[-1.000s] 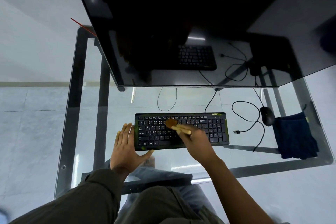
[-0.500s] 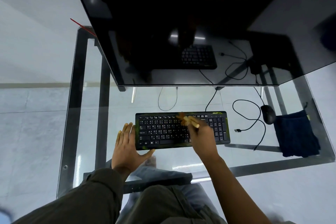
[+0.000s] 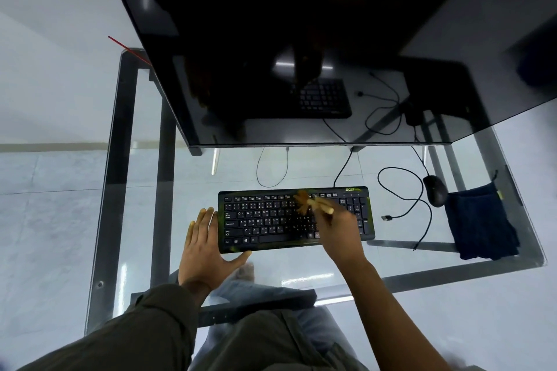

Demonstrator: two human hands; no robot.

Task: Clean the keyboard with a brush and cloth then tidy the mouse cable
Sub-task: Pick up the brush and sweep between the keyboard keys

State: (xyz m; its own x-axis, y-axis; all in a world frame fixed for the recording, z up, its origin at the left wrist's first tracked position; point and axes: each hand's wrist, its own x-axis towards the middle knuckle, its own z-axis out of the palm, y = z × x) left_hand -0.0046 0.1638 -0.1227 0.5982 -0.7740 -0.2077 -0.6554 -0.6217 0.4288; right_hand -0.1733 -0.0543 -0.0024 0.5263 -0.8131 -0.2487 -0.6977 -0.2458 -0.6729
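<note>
Fingers of your right hand grasp a tan wooden brush on the black "acer" keyboard; your left hand, fingers released, touches its left end.

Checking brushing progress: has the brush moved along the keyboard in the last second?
Yes. The brush has swept rightward along the keyboard, toward its number pad.
</note>
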